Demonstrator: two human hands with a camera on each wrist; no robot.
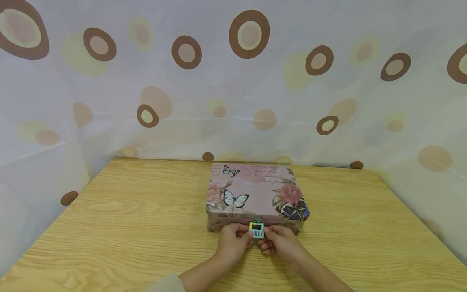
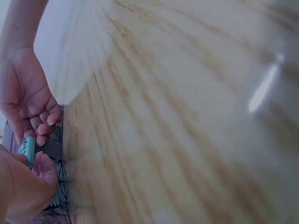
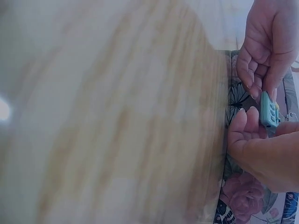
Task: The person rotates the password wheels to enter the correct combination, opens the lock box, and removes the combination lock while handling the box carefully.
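Observation:
A small turquoise combination padlock [image 1: 257, 230] with a yellow strip on one side sits at the metal clasp [image 1: 257, 221] on the front of a floral tin box [image 1: 260, 190]. From the left side, my left hand [image 1: 232, 243] pinches the padlock between thumb and forefinger. My right hand [image 1: 286, 245] pinches it from the opposite side, its other fingers curled below. Dials show on the padlock's face in the head view. In the right wrist view, the padlock [image 3: 268, 110] lies between both hands, close to the box front. The lid of the box is down.
Under the box is a light wood-grain table [image 1: 146, 219], its back edge running along a pale curtain [image 1: 219, 89] with brown and yellow circles. The curtain also hangs at both sides. A bright reflection shows on the tabletop [image 2: 187, 116] in the left wrist view.

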